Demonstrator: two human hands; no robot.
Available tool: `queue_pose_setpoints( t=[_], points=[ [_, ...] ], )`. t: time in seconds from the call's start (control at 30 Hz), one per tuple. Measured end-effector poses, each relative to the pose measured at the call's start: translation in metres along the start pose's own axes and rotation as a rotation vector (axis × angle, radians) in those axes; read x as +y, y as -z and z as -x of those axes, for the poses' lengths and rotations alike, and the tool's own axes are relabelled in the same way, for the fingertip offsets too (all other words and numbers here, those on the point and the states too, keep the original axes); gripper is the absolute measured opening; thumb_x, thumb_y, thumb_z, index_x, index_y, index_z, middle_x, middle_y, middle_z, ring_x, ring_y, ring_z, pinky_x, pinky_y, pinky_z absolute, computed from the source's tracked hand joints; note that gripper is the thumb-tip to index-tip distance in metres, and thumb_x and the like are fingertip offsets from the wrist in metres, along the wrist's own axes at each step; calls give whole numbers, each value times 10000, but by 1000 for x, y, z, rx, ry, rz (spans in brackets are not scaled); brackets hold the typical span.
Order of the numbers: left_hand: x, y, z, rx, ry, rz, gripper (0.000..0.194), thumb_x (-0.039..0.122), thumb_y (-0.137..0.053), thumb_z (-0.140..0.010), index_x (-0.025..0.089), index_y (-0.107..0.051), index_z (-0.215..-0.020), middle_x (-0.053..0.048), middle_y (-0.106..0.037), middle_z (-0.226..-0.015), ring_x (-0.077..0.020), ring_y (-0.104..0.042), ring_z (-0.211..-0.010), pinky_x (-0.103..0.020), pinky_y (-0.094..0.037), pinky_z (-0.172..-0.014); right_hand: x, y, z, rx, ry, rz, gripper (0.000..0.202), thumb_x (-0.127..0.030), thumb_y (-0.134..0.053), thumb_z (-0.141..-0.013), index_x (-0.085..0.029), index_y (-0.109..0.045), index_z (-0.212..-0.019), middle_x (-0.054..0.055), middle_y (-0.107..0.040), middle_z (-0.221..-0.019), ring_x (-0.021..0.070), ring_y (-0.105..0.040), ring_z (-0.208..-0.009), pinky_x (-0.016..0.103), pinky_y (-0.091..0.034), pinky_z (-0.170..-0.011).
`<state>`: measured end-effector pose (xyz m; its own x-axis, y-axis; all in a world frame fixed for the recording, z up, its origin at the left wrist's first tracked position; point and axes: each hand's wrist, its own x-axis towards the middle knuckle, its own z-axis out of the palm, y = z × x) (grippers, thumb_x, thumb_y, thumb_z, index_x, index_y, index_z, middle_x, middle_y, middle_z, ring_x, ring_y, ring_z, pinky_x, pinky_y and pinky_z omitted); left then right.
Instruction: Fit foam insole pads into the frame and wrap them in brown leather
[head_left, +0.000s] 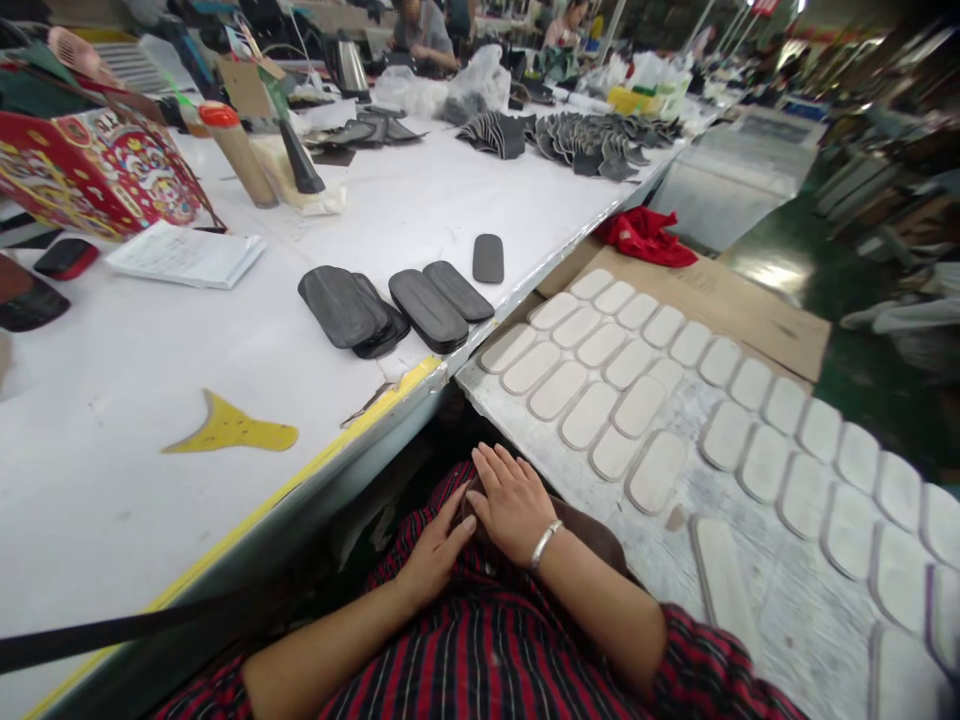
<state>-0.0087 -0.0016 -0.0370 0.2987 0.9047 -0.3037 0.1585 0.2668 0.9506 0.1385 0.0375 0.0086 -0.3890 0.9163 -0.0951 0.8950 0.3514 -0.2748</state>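
A dark brown, leather-like piece (589, 530) lies across my lap, over the striped clothing. My right hand (514, 500) rests flat on top of it, fingers stretched out, with a silver bracelet at the wrist. At the piece's left edge, my left hand (439, 550) grips it with the thumb on the near side; some fingers are hidden. The two hands almost touch. Past them, dark grey rounded pads lie on the white table in a left stack (337, 305), a right stack (427, 310) and one single pad (488, 258).
White-faced oval pads (589, 415) cover much of the board (675, 560) to my right. A yellow forked piece (240, 425) lies on the white table (97, 480). Further back are a red box (142, 170), a capped bottle (240, 155), and curved dark pieces (592, 140). People work behind.
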Motion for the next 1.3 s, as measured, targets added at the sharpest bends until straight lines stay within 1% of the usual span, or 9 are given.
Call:
queue_pose_setpoints(
  t=[0.17, 0.33, 0.4, 0.47, 0.57, 0.87, 1.03, 1.17, 1.3],
  points=[
    [7, -6, -3, -14, -25, -67, 542, 412, -353, -870, 174, -268, -1349, -48, -313, -1407, -163, -265, -1294, -327, -176, -1091, 19, 7, -23, -175, -172, -200, 536, -451, -231, -908, -166, -246, -1363, 112, -505, -1248, 236, -508, -1091, 382, -399, -882],
    [10, -5, 3, -26, -34, -133, 536, 415, -317, -881, 172, -251, -1354, -53, -300, -1413, -173, -252, -1300, -333, -169, -1090, 44, 20, 3, -136, -92, -348, 540, -459, -286, -895, -135, -305, -1326, 109, -496, -1248, 191, -474, -1127, 323, -358, -947],
    [9, -5, 4, -26, -48, -128, 535, 417, -317, -883, 178, -247, -1357, -52, -295, -1415, -175, -248, -1301, -341, -165, -1091, 52, 26, 24, -155, -63, -334, 679, -557, -384, -824, -118, -289, -1333, 131, -473, -1264, 214, -456, -1142, 344, -346, -961],
    [7, -7, 5, -10, -59, -113, 534, 418, -317, -887, 181, -241, -1359, -57, -295, -1414, -174, -252, -1299, -351, -165, -1091, 59, 29, 46, -187, -41, -287, 930, -659, -534, -660, -103, -251, -1349, 162, -428, -1295, 259, -418, -1170, 378, -326, -975],
    [5, -10, 6, 16, -62, -114, 536, 419, -312, -889, 177, -231, -1361, -69, -294, -1412, -174, -262, -1295, -358, -172, -1089, 64, 29, 69, -185, -59, -210, 1139, -683, -647, -483, -99, -217, -1360, 187, -397, -1303, 306, -394, -1175, 417, -311, -970],
    [15, -18, 9, 34, -29, -70, 500, 416, -308, -887, 188, -262, -1329, -63, -336, -1385, -173, -278, -1286, -338, -190, -1082, 67, 26, 70, -164, -82, -217, 918, -650, -637, -545, -130, -358, -1248, 125, -525, -1114, 259, -496, -1021, 373, -372, -871],
    [16, -28, 12, 77, -49, -150, 781, 428, -574, -743, 170, -148, -1344, -116, -353, -1357, -225, -346, -1244, -378, -269, -1044, 66, 27, 71, -180, -96, -210, 932, -673, -634, -524, -145, -368, -1244, 119, -522, -1130, 263, -497, -1021, 369, -371, -861],
    [20, -31, 10, 133, 1, -259, 826, 405, -631, -696, 183, -159, -1337, -127, -399, -1319, -251, -387, -1213, -425, -278, -1027, 62, 27, 79, -133, -215, -146, 960, -725, -585, -527, -124, -376, -1245, 140, -533, -1100, 285, -486, -1028, 395, -353, -861],
    [19, -31, 9, 137, 14, -285, 788, 411, -621, -702, 202, -192, -1328, -124, -424, -1296, -263, -416, -1191, -453, -292, -1011, 57, 23, 88, -16, -337, -106, 812, -716, -560, -579, -144, -458, -1147, 113, -563, -1017, 275, -508, -949, 386, -361, -816]
  ],
)
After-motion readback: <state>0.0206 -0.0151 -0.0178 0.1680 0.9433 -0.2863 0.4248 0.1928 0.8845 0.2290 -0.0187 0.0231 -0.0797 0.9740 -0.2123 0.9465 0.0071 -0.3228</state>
